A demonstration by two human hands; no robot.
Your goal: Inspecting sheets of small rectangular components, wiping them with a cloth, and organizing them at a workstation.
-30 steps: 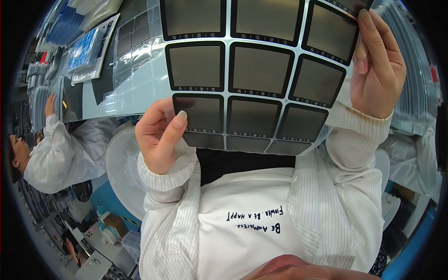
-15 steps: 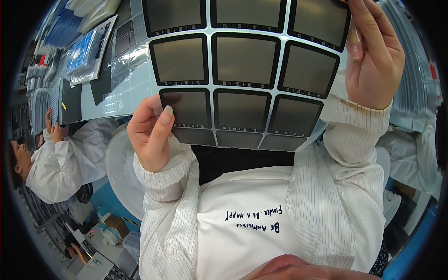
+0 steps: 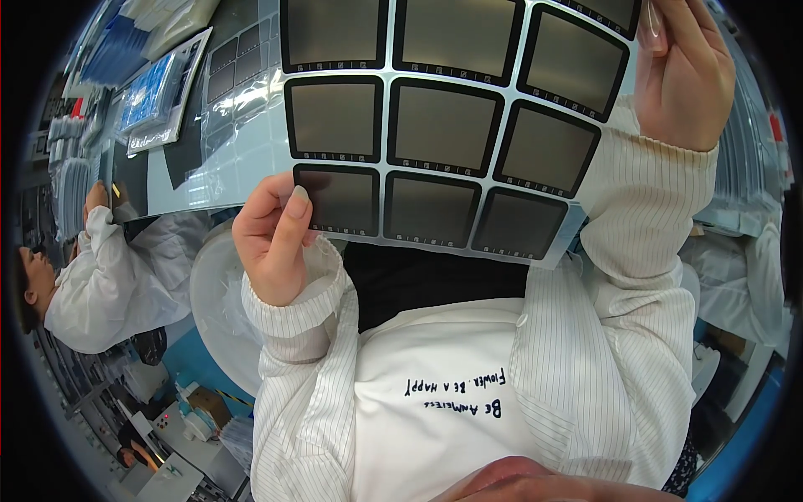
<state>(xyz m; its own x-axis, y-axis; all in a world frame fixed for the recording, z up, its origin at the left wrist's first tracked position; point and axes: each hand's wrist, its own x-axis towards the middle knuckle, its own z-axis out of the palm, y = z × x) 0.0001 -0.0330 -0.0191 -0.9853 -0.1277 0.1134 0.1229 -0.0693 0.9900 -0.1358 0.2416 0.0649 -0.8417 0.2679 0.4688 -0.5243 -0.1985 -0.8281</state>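
Both my hands hold up a large clear film sheet (image 3: 389, 125) bearing rows of dark grey panels with black rounded frames. My left hand (image 3: 276, 238) pinches its lower left edge, with the thumb in front over a corner panel. Higher up, my right hand (image 3: 682, 79) grips the right edge; its fingers bend round the sheet, and the sheet's top runs out of view. The lower edge of the sheet hangs above my lap, in front of my white shirt.
Similar panelled sheets (image 3: 238, 75) lie on the table (image 3: 176, 184) at left, beside a blue-and-white plastic packet (image 3: 150, 96). Stacked sheets (image 3: 740, 142) stand at right. A co-worker in a white coat (image 3: 109, 284) sits at far left. A round white tub (image 3: 222, 309) is by my left elbow.
The sheet has shifted a little to the right and tilted, so its bottom row now shows less. My right hand moved slightly right. The co-worker's arm has moved.
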